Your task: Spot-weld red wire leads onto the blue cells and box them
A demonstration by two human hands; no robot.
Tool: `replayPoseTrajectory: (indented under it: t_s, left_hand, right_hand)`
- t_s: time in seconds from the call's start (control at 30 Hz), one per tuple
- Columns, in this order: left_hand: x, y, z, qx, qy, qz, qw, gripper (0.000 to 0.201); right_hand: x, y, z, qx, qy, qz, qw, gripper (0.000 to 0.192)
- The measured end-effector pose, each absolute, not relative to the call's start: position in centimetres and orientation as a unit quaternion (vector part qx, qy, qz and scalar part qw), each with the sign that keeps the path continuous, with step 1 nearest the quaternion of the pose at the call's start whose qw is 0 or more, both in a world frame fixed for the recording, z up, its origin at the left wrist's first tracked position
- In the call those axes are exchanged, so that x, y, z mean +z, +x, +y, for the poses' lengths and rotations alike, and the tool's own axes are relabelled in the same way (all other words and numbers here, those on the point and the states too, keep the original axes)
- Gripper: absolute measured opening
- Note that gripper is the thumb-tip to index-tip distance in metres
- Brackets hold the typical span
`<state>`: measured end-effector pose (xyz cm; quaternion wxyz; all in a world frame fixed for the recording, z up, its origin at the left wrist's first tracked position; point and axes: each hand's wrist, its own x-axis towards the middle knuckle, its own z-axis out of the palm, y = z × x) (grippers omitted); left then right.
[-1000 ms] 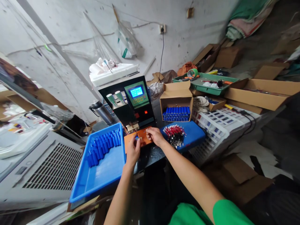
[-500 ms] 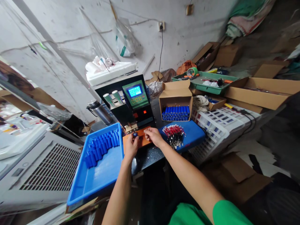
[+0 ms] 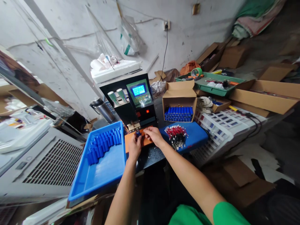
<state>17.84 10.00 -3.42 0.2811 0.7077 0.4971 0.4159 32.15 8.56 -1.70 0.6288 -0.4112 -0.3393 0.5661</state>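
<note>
Tray [image 3: 100,175] left, wire bundle [image 3: 176,135] right of hands [image 3: 142,139].

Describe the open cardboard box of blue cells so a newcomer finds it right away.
Find the black machine with the green panel at the bench's back. Just right of it stands the small cardboard box, flap up, blue cylinders stacked inside. Neighbouring cartons lie flat and hold none; the blue tray sits left.

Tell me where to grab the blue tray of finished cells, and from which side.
Take the blue tray by its near rim, coming from the person's side, probably with both hands. That end overhangs the bench and is bare, while the blue cells crowd the far end, beside the welder.
</note>
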Motion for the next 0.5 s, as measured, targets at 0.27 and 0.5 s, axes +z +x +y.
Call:
replayPoseTrajectory:
  t_s: [0.27,0.5]
  left_hand:
    - [-3.6,17.8,9.8,0.399,0.716,0.516,0.247,0.031]
    - [-3.6,17.7,9.7,0.404,0.714,0.514,0.251,0.034]
  right_hand:
    - [-2.4,30.5,9.9,0.504,-0.439,-0.385,0.636,0.027]
    - [-2.2,29.8,10.0,0.432,-0.497,-0.44,0.61,0.018]
